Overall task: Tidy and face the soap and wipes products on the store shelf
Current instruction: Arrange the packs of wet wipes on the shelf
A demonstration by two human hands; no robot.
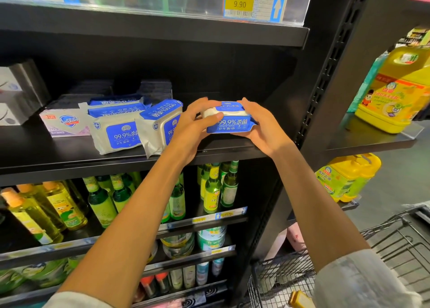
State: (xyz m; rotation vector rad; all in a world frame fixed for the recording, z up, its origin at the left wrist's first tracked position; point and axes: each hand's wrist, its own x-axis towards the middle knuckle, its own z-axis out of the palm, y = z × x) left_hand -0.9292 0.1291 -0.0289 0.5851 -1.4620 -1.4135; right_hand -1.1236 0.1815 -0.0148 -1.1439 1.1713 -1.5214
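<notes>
wipes pack point(230, 118), the blue and white one, is up at the front right part of the black shelf point(232, 148), held between both hands just above the shelf edge. left hand point(194, 127) has its thumb across the white lid end and the fingers point(197, 103) curled over the top and back, so it's clamped on the pack. right hand point(261, 127) cups the other end, fingers wrapped round the right side and underneath, also gripping it. label faces forward, "99.9%" readable.

just left of it there's a tilted wipes pack point(160, 126) leaning with its corner hanging over the shelf edge, touching or nearly touching the left wrist. next to that a stack of wipes packs point(116, 126), front one upright and a couple lying behind it with print upside down. further left a safeguard soap box point(66, 122) sits flat, dark boxes stacked behind it.

shelf below has green bottles point(216, 189) and yellow oil bottles point(58, 205). price tag point(239, 4) reading 9.90 on the shelf above. off to the right a big yellow jug point(400, 89) on a side shelf, and a wire cart point(395, 245) down low.
</notes>
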